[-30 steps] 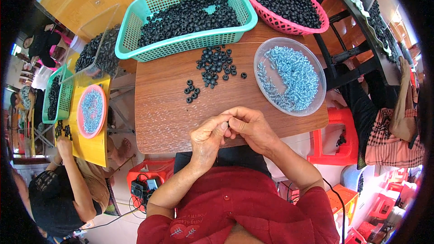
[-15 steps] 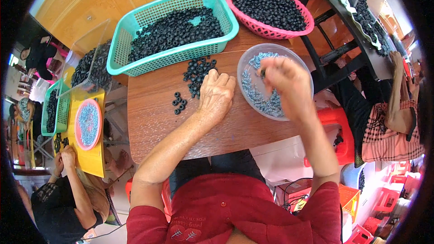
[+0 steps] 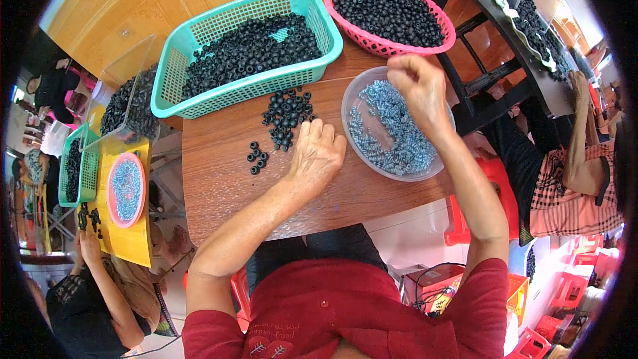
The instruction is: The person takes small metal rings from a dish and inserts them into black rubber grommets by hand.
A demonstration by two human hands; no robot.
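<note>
My left hand (image 3: 318, 154) rests on the brown table (image 3: 266, 206), fingers curled down beside a loose pile of small round black parts (image 3: 286, 116) with holes. Whatever its fingertips hold is hidden. A smaller cluster of the same black parts (image 3: 256, 157) lies left of the pile. My right hand (image 3: 420, 86) is raised over the far side of a clear round bowl (image 3: 352, 149) of small shiny blue pieces (image 3: 399, 139). Its fingers are bent together near the pink basket (image 3: 384, 48), which is heaped with black parts. I cannot make out anything in its fingertips.
A turquoise basket (image 3: 246, 93) of black parts stands at the table's far left. On a yellow table (image 3: 129, 242) at left are a pink bowl (image 3: 126, 216) of blue pieces and another person's hands (image 3: 88, 247). A second person sits at a black table (image 3: 495, 16) at right.
My right hand has moved up and away, from over the bowl's middle toward the pink basket. The dark piece seen at its fingertips no longer shows. My left hand stays by the pile.
</note>
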